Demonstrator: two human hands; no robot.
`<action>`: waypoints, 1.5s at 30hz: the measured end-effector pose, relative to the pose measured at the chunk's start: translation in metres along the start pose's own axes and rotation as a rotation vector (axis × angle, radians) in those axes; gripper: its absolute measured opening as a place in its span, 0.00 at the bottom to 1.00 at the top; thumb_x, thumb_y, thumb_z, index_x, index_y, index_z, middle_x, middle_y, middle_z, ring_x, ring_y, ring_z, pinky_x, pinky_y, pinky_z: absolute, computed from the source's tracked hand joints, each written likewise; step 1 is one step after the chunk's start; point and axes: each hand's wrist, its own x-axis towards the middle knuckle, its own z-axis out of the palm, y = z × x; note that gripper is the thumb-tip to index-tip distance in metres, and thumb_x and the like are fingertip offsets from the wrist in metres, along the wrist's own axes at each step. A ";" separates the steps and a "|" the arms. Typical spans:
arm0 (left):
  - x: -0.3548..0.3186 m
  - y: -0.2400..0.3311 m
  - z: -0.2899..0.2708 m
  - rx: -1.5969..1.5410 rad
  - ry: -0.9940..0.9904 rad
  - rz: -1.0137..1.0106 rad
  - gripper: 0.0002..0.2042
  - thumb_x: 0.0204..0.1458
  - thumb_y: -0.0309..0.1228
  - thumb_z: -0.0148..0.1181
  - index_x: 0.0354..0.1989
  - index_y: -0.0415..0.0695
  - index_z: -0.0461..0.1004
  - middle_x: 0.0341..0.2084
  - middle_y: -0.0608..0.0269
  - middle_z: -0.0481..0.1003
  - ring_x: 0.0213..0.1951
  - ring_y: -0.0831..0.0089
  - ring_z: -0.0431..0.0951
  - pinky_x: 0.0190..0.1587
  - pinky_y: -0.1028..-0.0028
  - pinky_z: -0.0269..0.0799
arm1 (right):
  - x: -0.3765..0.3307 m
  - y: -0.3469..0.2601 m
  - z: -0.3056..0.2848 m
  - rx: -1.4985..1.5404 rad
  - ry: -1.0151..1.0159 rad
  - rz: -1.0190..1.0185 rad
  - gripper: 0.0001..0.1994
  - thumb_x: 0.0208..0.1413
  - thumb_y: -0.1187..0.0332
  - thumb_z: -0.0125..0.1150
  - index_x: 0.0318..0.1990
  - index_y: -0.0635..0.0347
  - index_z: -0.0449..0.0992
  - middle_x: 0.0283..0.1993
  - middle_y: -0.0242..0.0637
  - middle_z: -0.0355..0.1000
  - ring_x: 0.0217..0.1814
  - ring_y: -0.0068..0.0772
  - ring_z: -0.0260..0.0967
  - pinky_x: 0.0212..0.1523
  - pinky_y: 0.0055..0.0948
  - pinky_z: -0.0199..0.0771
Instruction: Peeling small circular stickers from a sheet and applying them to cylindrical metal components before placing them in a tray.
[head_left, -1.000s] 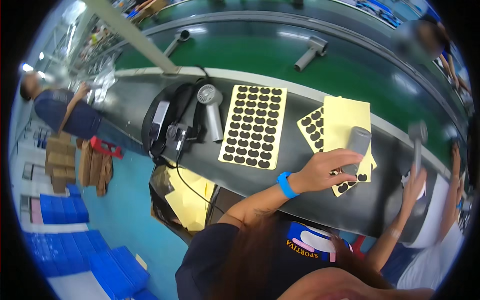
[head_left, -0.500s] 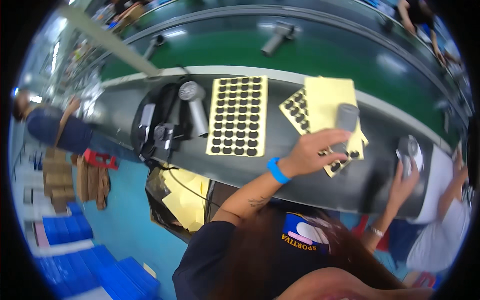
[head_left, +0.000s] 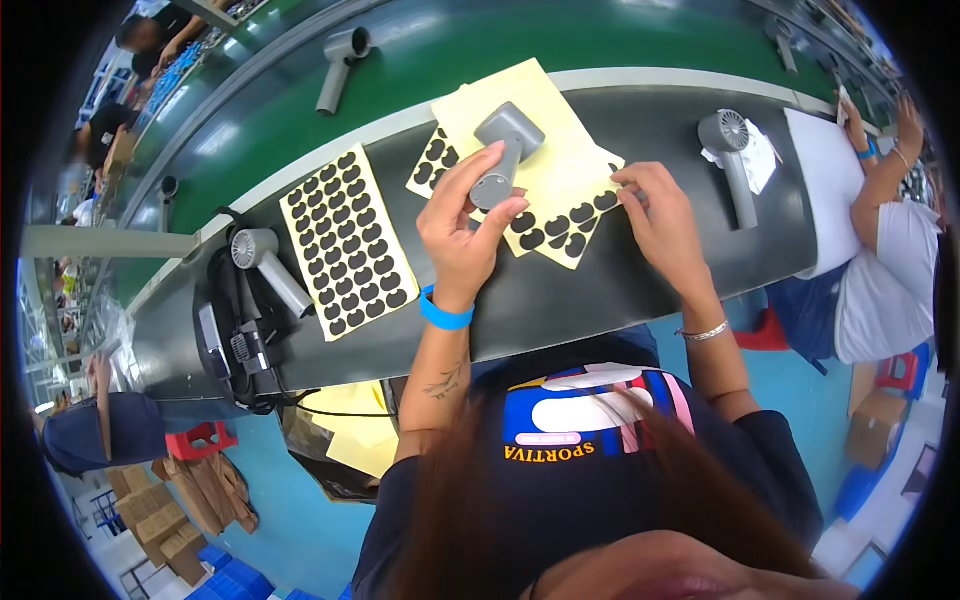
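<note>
My left hand (head_left: 463, 225) is closed around the handle of a grey handheld fan (head_left: 497, 178). The fan is tilted, its handle end toward me and its wide head over a plain yellow backing sheet (head_left: 545, 100). Under that lies a yellow sheet of black rounded stickers (head_left: 530, 230), partly covered. At this sheet's right corner, beside a black sticker (head_left: 606, 200), the thumb and forefinger of my right hand (head_left: 655, 215) are bent in a pinch. What lies between those fingertips is too small to make out.
A full sticker sheet (head_left: 350, 245) lies left, beside another grey fan (head_left: 268, 268) and a dark corded device (head_left: 240, 340). Another fan (head_left: 735, 165) rests at right on white paper. A green conveyor (head_left: 440, 60) carries more fans. A box of yellow sheets (head_left: 350, 425) stands below the bench.
My right hand has left the fan at the right and come to the sticker sheet's corner. My left hand now grips the grey fan's handle. The view has turned rightward.
</note>
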 end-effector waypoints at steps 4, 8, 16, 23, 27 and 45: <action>-0.006 0.003 0.006 0.057 -0.023 -0.005 0.22 0.46 0.25 0.68 0.51 0.36 0.72 0.48 0.51 0.73 0.41 0.67 0.78 0.40 0.73 0.80 | -0.006 0.010 0.003 -0.033 0.002 0.128 0.08 0.51 0.79 0.59 0.40 0.64 0.74 0.38 0.38 0.69 0.32 0.31 0.69 0.32 0.26 0.69; -0.007 0.004 0.010 0.246 -0.104 0.058 0.22 0.45 0.27 0.68 0.50 0.37 0.73 0.46 0.52 0.75 0.43 0.66 0.78 0.37 0.74 0.77 | -0.009 0.012 0.014 -0.026 0.025 0.171 0.08 0.49 0.78 0.62 0.37 0.63 0.74 0.35 0.37 0.68 0.31 0.31 0.68 0.32 0.27 0.68; -0.010 0.004 0.011 0.257 -0.142 0.075 0.23 0.40 0.24 0.68 0.48 0.34 0.73 0.46 0.50 0.76 0.47 0.57 0.76 0.50 0.67 0.71 | -0.012 0.020 0.020 0.004 0.006 0.185 0.07 0.46 0.78 0.63 0.34 0.61 0.74 0.34 0.39 0.67 0.32 0.34 0.67 0.35 0.28 0.68; -0.011 0.022 0.010 0.400 -0.227 0.138 0.22 0.42 0.24 0.65 0.48 0.30 0.71 0.43 0.46 0.77 0.45 0.53 0.77 0.49 0.66 0.72 | -0.012 0.021 0.019 -0.064 0.039 0.058 0.06 0.45 0.78 0.60 0.31 0.58 0.70 0.33 0.41 0.66 0.40 0.46 0.65 0.40 0.37 0.65; -0.009 0.015 0.015 0.397 -0.330 0.185 0.21 0.48 0.27 0.62 0.50 0.31 0.69 0.44 0.43 0.75 0.42 0.56 0.77 0.41 0.69 0.76 | -0.013 0.018 0.016 -0.043 0.037 0.090 0.07 0.46 0.77 0.60 0.32 0.60 0.70 0.34 0.39 0.66 0.40 0.45 0.64 0.41 0.37 0.65; -0.005 0.030 0.022 0.278 -0.257 -0.018 0.21 0.42 0.20 0.67 0.48 0.40 0.75 0.49 0.54 0.73 0.38 0.71 0.77 0.31 0.77 0.72 | -0.026 -0.028 -0.051 0.552 0.178 0.157 0.09 0.54 0.81 0.56 0.41 0.64 0.67 0.35 0.31 0.67 0.37 0.19 0.65 0.41 0.18 0.66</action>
